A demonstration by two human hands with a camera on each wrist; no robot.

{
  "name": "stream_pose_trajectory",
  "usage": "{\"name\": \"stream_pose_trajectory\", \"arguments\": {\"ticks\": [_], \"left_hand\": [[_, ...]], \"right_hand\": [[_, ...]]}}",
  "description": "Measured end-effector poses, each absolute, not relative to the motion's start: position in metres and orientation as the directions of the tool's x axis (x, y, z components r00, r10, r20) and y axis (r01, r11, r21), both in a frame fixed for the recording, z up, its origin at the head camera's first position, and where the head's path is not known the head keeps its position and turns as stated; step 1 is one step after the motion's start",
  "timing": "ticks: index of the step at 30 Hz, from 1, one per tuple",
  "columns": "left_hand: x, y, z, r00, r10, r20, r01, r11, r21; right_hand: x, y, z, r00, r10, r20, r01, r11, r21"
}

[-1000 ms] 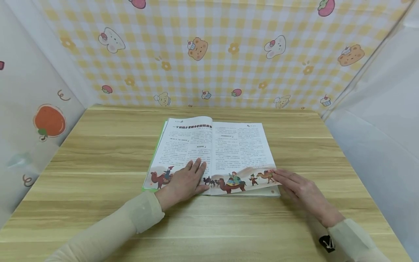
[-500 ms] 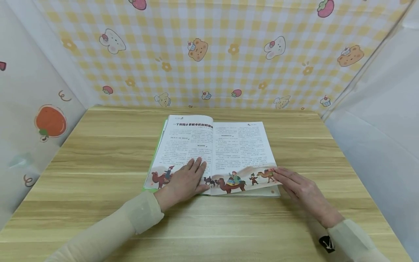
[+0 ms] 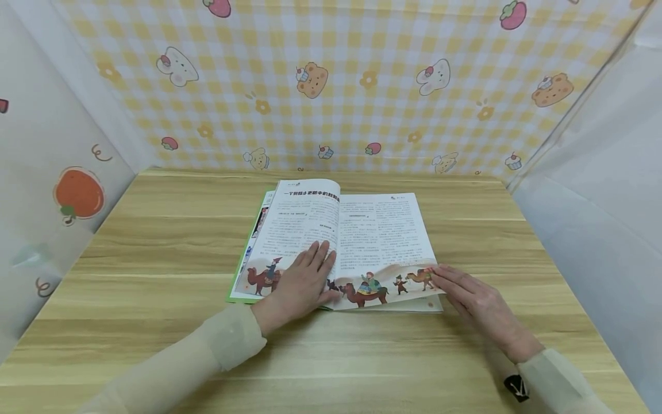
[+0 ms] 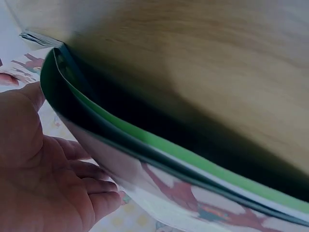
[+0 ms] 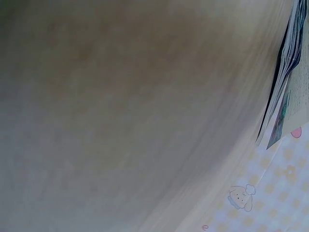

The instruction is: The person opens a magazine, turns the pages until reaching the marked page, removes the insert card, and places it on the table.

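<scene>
An open illustrated book (image 3: 383,236) with a green cover lies in the middle of the wooden table (image 3: 155,241). My left hand (image 3: 309,277) lies flat on the lower left page beside the gutter, fingers straight. That page bulges upward and sits shifted right, so a strip of the page below shows at its left edge. My right hand (image 3: 455,284) rests with straight fingers on the bottom right corner of the right page. In the left wrist view my palm (image 4: 43,183) is beside the curved pages and green cover (image 4: 159,145). The right wrist view catches only the book's page edges (image 5: 285,63).
Patterned yellow check panels (image 3: 331,86) wall in the table at the back, with pale panels at the left and right sides. Bare wood (image 5: 120,121) surrounds the book on all sides.
My left hand has slid right toward the gutter, pushing the left page so it arches and uncovers the page below. The right hand has stayed put.
</scene>
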State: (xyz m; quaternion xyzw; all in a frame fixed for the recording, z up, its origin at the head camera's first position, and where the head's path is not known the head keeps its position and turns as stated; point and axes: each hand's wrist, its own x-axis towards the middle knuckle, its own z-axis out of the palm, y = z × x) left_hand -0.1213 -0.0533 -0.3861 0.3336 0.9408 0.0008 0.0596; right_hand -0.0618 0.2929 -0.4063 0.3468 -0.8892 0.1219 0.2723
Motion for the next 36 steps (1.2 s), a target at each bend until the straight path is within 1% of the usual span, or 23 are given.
{"name": "stream_pose_trajectory", "arguments": {"ticks": [4, 7, 10, 12, 17, 22, 25, 32, 36], "left_hand": [[-0.12, -0.04, -0.386, -0.732, 0.676, -0.078, 0.673, 0.737, 0.069], [-0.116, -0.024, -0.386, -0.691, 0.721, -0.049, 0.719, 0.693, 0.055], [-0.111, -0.007, -0.384, -0.654, 0.754, -0.052, 0.754, 0.656, 0.027], [-0.108, 0.003, -0.384, -0.633, 0.771, -0.061, 0.772, 0.635, 0.009], [-0.103, 0.024, -0.383, -0.597, 0.797, -0.088, 0.801, 0.598, -0.02], [-0.102, 0.039, -0.384, -0.572, 0.817, -0.071, 0.82, 0.567, -0.08], [-0.101, 0.046, -0.384, -0.568, 0.82, -0.075, 0.822, 0.56, -0.103], [-0.1, 0.057, -0.384, -0.561, 0.823, -0.083, 0.827, 0.555, -0.085], [-0.099, 0.061, -0.384, -0.561, 0.825, -0.072, 0.827, 0.553, -0.1]], "right_hand": [[-0.061, 0.293, -0.405, -0.618, -0.548, 0.564, -0.68, 0.733, -0.033], [-0.062, 0.293, -0.405, -0.609, -0.545, 0.576, -0.684, 0.729, -0.033], [-0.062, 0.292, -0.406, -0.589, -0.544, 0.597, -0.692, 0.721, -0.026], [-0.062, 0.291, -0.405, -0.587, -0.545, 0.599, -0.694, 0.72, -0.026], [-0.06, 0.291, -0.404, -0.615, -0.538, 0.576, -0.681, 0.731, -0.043], [-0.06, 0.291, -0.404, -0.62, -0.537, 0.572, -0.673, 0.739, -0.035], [-0.061, 0.292, -0.404, -0.616, -0.539, 0.575, -0.671, 0.741, -0.024], [-0.062, 0.292, -0.404, -0.594, -0.543, 0.594, -0.682, 0.731, -0.015], [-0.062, 0.292, -0.405, -0.588, -0.546, 0.597, -0.69, 0.723, -0.019]]}}
